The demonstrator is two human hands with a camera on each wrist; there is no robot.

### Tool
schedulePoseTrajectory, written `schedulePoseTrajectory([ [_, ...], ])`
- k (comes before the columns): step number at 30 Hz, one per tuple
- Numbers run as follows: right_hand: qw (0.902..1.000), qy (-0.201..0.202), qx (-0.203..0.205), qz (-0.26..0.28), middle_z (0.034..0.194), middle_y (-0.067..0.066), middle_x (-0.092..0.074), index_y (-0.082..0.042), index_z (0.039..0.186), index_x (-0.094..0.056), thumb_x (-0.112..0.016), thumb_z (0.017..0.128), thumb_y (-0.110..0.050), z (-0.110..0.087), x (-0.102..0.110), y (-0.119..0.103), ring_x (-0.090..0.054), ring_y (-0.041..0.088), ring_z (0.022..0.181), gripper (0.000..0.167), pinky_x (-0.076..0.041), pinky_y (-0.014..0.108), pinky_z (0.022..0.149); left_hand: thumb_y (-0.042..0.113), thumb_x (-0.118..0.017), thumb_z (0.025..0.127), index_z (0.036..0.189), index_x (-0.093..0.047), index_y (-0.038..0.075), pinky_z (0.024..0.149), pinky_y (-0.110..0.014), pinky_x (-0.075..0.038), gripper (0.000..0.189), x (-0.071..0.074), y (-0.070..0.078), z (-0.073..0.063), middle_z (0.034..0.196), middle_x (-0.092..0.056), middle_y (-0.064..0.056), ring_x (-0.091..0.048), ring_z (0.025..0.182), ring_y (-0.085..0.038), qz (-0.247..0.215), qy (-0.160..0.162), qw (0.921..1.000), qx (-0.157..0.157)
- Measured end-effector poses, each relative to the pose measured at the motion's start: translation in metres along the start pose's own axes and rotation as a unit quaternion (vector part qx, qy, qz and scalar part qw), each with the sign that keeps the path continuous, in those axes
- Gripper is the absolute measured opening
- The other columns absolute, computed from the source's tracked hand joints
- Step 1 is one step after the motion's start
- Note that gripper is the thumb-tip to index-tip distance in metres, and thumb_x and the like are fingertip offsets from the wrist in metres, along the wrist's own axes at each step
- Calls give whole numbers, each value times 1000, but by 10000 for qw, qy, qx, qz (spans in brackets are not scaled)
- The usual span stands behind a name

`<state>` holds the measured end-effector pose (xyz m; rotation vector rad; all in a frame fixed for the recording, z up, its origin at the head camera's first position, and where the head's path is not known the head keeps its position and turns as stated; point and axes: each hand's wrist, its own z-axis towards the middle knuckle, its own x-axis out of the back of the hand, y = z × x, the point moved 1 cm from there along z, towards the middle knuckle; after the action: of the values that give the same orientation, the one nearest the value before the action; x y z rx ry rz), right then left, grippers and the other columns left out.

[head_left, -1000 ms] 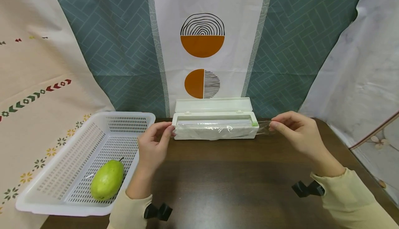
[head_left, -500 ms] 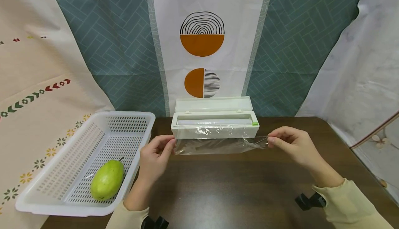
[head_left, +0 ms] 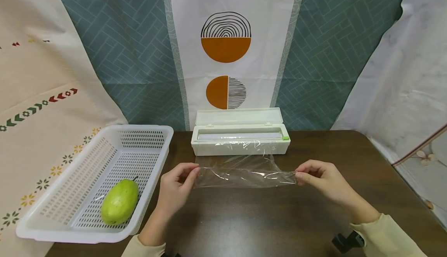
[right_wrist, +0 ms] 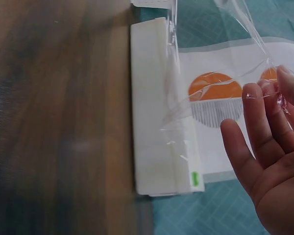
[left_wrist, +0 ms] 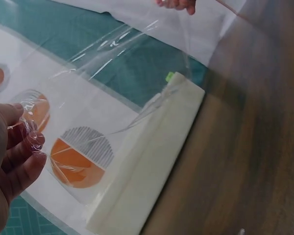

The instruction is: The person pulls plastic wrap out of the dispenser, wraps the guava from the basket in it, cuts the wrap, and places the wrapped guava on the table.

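A sheet of clear plastic wrap (head_left: 241, 177) stretches between my two hands, in front of its white dispenser box (head_left: 241, 148). My left hand (head_left: 178, 187) pinches the sheet's left corner between thumb and fingers. At the opposite corner my right hand (head_left: 323, 181) pinches it the same way, and the film there is bunched into thin folds. The sheet runs back over the front of the box to the roll (head_left: 239, 136) inside. The box's lid (head_left: 239, 116) stands raised at the back, and a green slider (head_left: 285, 138) sits at the right end of its front edge.
To the left stands a white perforated plastic basket (head_left: 80, 235) with a green, pear-shaped fruit (head_left: 120, 202) in it. Brown wooden table (head_left: 251, 226) lies under everything. A patterned cloth (head_left: 300, 47) hangs behind the box.
Both hands have drawn back from the box toward the body, and a longer stretch of wrap has come off the roll. The box and basket have stayed in place.
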<state>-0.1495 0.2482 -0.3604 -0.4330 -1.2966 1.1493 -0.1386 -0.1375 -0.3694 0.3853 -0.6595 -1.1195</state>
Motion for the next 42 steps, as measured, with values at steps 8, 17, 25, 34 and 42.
schedulePoseTrajectory([
  [8, 9994, -315, 56, 158, 71, -1, -65, -7, 92, -66, -64, 88, -6, -7, -6, 11, -63, 18, 64, 5, -53, 28, 59, -11, -73, 73, 86, -68, 4, 44, -13, -41, 21, -4, -8, -13, 60, -61, -1, -49, 48, -4, 307, -259, 9992, 14],
  [17, 9886, -1283, 14, 783, 73, 7, -65, -3, 94, -64, -59, 91, -3, -17, -10, 15, -63, 12, 66, 6, -55, 31, 60, 3, -72, 81, 87, -67, 10, 49, -14, -41, 11, -4, -13, -22, 66, -60, 7, -45, 56, 4, 588, -1325, 9886, 415],
  [25, 9809, -1793, -24, 749, 75, 11, -65, -5, 92, -65, -59, 91, -5, -24, -15, 20, -59, 11, 63, 5, -50, 28, 52, 15, -69, 86, 84, -66, 11, 53, -17, -43, 5, -3, -15, -27, 68, -59, 12, -45, 59, 4, 894, -2295, 9621, 1173],
  [34, 9803, -1931, -165, 374, 81, -3, -65, -6, 93, -67, -63, 90, -11, -34, -20, 32, -55, -1, 70, 6, -48, 23, 56, 13, -67, 86, 81, -66, 13, 57, -18, -43, 5, 0, -17, -33, 70, -61, 9, -46, 62, 4, 924, -3221, 9308, 1464],
  [42, 9721, -2282, -24, 539, 79, -3, -66, -3, 90, -66, -65, 88, -11, -38, -25, 45, -52, -6, 69, 8, -47, 21, 55, 8, -70, 80, 75, -67, 11, 55, -17, -44, 7, 2, -22, -41, 68, -61, 11, -48, 62, 8, 882, -3433, 9289, 1069],
])
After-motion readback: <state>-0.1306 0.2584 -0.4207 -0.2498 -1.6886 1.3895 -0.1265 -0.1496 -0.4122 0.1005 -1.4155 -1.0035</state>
